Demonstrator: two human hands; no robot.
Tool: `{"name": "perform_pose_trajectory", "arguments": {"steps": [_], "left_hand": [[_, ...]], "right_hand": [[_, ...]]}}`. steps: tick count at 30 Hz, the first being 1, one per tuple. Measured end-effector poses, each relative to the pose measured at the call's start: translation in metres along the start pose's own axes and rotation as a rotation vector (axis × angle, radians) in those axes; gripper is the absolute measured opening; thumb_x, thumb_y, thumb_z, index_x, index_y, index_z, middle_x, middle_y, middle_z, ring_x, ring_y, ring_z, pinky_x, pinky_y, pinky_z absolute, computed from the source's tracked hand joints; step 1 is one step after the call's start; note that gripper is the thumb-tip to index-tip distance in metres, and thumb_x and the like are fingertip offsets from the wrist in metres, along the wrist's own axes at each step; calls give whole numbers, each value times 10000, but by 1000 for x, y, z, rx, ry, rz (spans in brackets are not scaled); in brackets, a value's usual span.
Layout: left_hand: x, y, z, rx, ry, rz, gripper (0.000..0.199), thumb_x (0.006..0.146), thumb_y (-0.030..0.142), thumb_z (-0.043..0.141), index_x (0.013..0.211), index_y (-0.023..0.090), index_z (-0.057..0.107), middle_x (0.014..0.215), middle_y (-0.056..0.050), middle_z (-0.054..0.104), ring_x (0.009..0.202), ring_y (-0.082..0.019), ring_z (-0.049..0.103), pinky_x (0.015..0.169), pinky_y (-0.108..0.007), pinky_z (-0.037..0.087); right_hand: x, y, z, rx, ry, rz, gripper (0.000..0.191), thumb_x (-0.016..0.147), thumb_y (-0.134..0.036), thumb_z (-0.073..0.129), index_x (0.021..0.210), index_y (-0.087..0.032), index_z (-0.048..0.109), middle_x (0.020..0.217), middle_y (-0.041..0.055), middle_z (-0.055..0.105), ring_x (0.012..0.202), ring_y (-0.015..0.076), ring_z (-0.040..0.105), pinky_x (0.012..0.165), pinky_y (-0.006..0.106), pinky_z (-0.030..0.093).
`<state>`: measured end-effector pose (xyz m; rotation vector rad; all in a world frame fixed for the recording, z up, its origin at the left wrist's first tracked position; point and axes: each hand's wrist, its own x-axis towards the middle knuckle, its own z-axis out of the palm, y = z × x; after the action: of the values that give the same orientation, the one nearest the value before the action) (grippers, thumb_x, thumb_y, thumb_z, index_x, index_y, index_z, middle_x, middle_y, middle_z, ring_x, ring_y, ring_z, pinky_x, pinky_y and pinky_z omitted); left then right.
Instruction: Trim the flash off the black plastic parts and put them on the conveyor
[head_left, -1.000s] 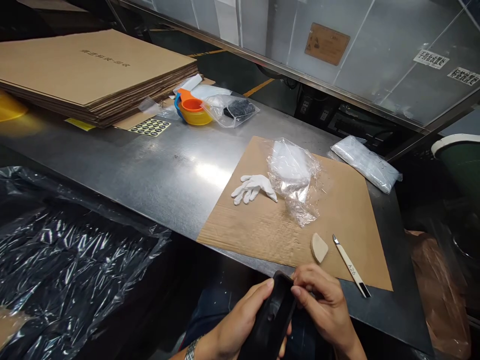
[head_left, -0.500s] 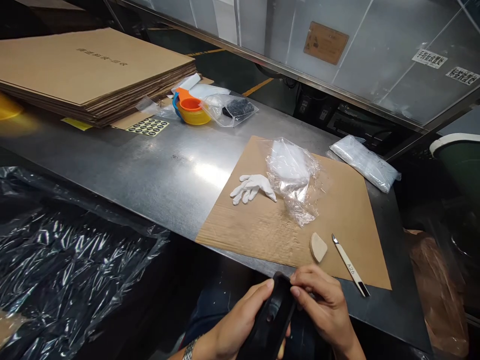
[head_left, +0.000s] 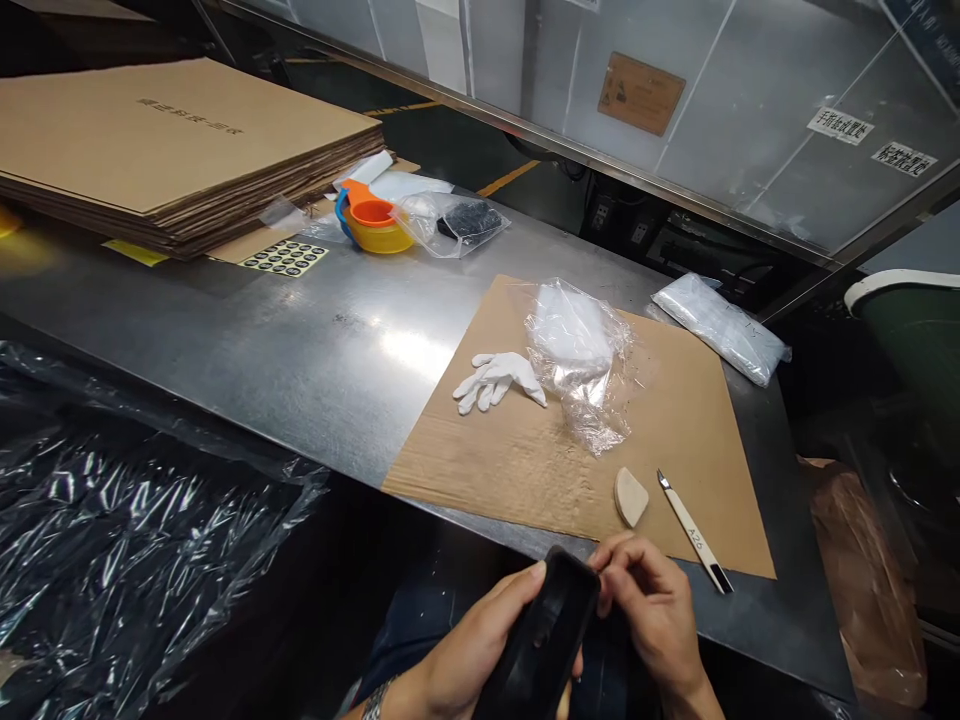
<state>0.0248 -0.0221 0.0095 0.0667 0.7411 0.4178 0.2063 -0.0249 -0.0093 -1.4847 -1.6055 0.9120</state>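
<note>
My left hand (head_left: 480,635) is wrapped round a black hollow part (head_left: 551,615), long and tray-like with rounded corners and a raised rim, held tilted below the table's front edge. At the top right corner of that part, my right hand (head_left: 649,605) has its thumb and fingers pinched together close to the rim. Whatever may be between those fingertips is too small to see. Just beyond my hands, on a sheet of cardboard (head_left: 525,470), lie a beige wedge-shaped block (head_left: 631,498) and a white-handled knife (head_left: 694,535) marked A26.
A white glove (head_left: 499,382) and clear plastic wrapping (head_left: 577,350) lie on the cardboard. Farther back are a bagged white pack (head_left: 720,325), a yellow tape dispenser-like item (head_left: 382,235), a label sheet (head_left: 285,257) and stacked cardboard (head_left: 187,150). Black plastic sheeting (head_left: 135,540) is at left.
My right fingertips have shifted slightly outward from the black part's rim, and their pinch has changed. The black part has turned a little, showing more of its hollow. The view has shifted slightly.
</note>
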Motion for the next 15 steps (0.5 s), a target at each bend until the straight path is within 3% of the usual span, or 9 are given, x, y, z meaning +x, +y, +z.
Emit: {"name": "perform_pose_trajectory", "arguments": {"steps": [3,6,8,11,15], "left_hand": [[1,11,-1,-87,-38,46,584,891,525,344,764,50,661,689,-92,630,515,-132,602,532,-241,503],[6,22,-4,-213,-84,160,488,871,506,429,909,76,656,777,-84,651,626,-171,641,652,-309,532],[9,27,-5,-262,-111,240,481,863,514,445,1080,115,604,816,-78,658,677,-191,655,724,-356,529],[13,31,-4,-257,-79,411,535,880,501,417,1338,226,384,799,-58,659,691,-194,664,785,-411,512],[16,31,-3,-208,29,588,563,907,456,382,1418,339,175,799,-44,656,684,-187,667,794,-437,508]], "right_hand": [[3,29,-19,-284,263,100,341,921,-440,351,869,-181,565,808,65,611,626,153,572,590,300,491],[14,60,-49,-514,409,150,460,816,-531,469,1028,-133,561,975,167,561,889,297,517,785,492,418],[21,77,-65,-630,386,170,499,767,-558,488,987,-121,585,924,174,544,903,343,484,808,550,371],[22,88,-77,-718,302,186,394,813,-491,404,884,-152,591,807,134,541,824,321,506,774,513,392],[5,62,-63,-719,265,233,334,880,-430,305,834,-188,532,721,85,565,672,241,559,597,349,436]]}}
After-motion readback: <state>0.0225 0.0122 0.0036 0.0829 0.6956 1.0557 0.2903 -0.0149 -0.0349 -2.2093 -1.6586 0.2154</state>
